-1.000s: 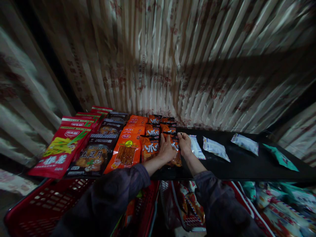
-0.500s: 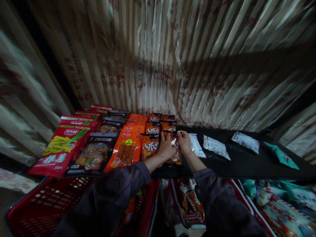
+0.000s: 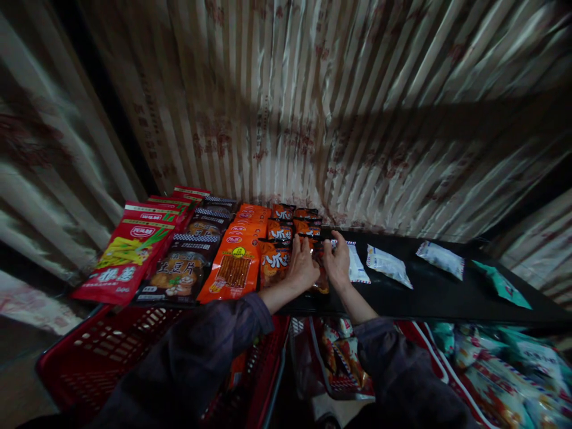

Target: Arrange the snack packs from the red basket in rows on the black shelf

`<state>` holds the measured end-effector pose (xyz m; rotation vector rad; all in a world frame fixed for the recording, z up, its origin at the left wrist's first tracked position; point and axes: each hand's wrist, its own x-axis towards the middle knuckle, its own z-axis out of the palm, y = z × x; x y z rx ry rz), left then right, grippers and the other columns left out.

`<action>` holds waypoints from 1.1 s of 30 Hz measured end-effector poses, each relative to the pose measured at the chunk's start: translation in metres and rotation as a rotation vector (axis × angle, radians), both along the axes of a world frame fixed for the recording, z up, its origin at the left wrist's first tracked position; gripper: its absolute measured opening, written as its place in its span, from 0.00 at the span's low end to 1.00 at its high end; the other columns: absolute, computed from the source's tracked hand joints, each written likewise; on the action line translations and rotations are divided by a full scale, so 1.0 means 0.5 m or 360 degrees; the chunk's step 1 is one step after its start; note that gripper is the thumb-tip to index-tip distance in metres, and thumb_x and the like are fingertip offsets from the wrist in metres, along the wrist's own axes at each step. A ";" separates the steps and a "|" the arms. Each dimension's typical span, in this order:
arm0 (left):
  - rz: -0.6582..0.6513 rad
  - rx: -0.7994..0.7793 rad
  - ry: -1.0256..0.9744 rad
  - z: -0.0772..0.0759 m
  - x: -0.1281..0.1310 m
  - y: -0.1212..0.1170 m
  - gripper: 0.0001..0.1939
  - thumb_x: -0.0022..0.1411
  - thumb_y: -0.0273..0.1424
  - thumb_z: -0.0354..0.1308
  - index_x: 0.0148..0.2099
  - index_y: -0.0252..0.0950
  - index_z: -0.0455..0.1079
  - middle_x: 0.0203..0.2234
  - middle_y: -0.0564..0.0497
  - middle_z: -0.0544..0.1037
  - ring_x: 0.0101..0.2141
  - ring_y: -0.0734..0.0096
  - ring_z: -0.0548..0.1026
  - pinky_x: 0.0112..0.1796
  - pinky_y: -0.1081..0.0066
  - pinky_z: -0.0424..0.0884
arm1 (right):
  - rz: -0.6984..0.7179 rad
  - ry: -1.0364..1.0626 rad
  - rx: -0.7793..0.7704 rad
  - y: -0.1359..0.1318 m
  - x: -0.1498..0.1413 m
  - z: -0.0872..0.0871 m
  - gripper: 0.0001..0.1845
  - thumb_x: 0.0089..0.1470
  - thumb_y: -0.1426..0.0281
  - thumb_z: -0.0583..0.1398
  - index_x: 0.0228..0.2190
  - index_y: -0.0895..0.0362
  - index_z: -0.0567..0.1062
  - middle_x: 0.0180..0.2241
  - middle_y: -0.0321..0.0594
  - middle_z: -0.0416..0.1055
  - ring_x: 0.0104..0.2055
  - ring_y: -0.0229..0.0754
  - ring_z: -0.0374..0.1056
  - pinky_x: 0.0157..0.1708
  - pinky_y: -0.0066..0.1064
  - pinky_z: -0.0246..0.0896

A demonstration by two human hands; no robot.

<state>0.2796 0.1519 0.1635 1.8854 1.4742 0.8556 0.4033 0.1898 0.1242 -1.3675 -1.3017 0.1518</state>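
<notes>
Both my hands rest on a small orange snack packet [image 3: 319, 269] lying on a black shelf [image 3: 429, 295]. My left hand [image 3: 302, 266] lies on the packet's left side with fingers together on its top edge. My right hand [image 3: 337, 260] pinches the packet's top right corner. To the left lie rows of matching orange packets [image 3: 273, 262], larger orange packets [image 3: 232, 269], dark potato-chip bags [image 3: 179, 275] and red bags [image 3: 127, 256]. A white packet [image 3: 356, 266] lies just right of my right hand.
Two more white packets [image 3: 388, 266] [image 3: 441, 258] and a teal packet [image 3: 503, 285] lie on the shelf's right part. A red basket [image 3: 111, 357] stands below on the left, another basket with snacks [image 3: 339, 363] below the middle. Striped curtain behind.
The view has shifted slightly. My hands stay on the small orange packet; my right hand's fingers have lifted a little toward its top corner.
</notes>
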 end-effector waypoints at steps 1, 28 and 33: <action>0.0022 0.0016 -0.0001 0.002 -0.007 -0.007 0.41 0.54 0.20 0.52 0.70 0.18 0.46 0.71 0.31 0.40 0.70 0.54 0.37 0.68 0.62 0.42 | 0.0030 -0.0039 0.0035 -0.009 -0.008 0.003 0.26 0.59 0.56 0.52 0.52 0.59 0.71 0.55 0.53 0.69 0.59 0.52 0.63 0.60 0.50 0.54; 0.0145 0.0094 0.0037 -0.049 -0.157 -0.117 0.27 0.58 0.19 0.47 0.60 0.30 0.66 0.66 0.40 0.61 0.68 0.58 0.52 0.66 0.57 0.51 | 0.0642 -0.0308 -0.0159 -0.205 -0.163 -0.057 0.23 0.55 0.75 0.53 0.50 0.53 0.76 0.54 0.45 0.74 0.59 0.47 0.68 0.62 0.45 0.59; 0.0004 0.0196 -0.0076 -0.055 -0.145 -0.179 0.31 0.56 0.17 0.46 0.62 0.32 0.65 0.63 0.43 0.66 0.67 0.63 0.56 0.67 0.58 0.51 | 0.0561 -0.0280 -0.0158 -0.251 -0.157 -0.072 0.25 0.54 0.74 0.54 0.53 0.54 0.74 0.60 0.47 0.68 0.64 0.48 0.61 0.64 0.47 0.55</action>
